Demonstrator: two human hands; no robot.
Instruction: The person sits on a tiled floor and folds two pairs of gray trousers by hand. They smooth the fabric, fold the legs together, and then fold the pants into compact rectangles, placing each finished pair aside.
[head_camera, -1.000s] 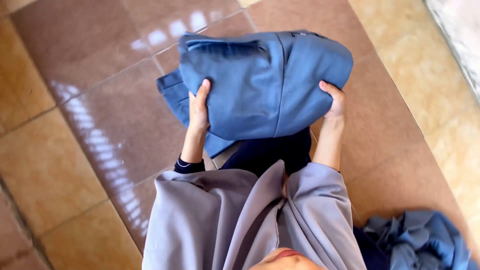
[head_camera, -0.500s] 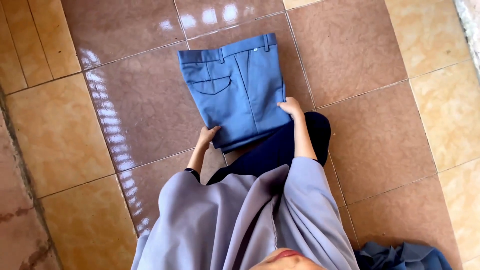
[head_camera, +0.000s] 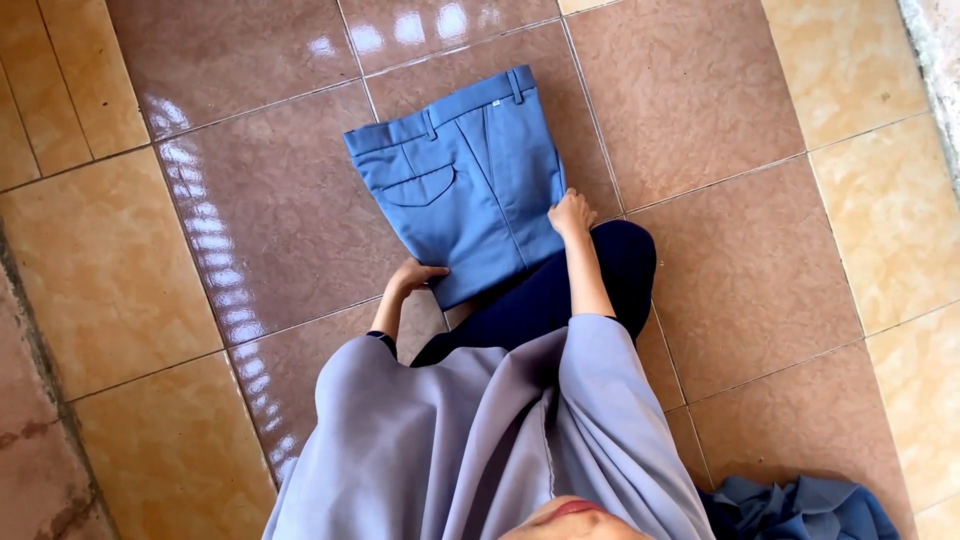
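A pair of blue woven trousers (head_camera: 465, 180), folded into a neat rectangle with the waistband, belt loops and a curved flap pocket facing up, lay flat on the glossy brown and tan floor tiles (head_camera: 250, 220). The left hand (head_camera: 415, 273) pressed the fold's near corner, fingers curled on the cloth. The right hand (head_camera: 571, 212) rested flat against its right edge. A crumpled heap of blue fabric (head_camera: 800, 510) sat well apart, beside the person's grey sleeve (head_camera: 620, 420).
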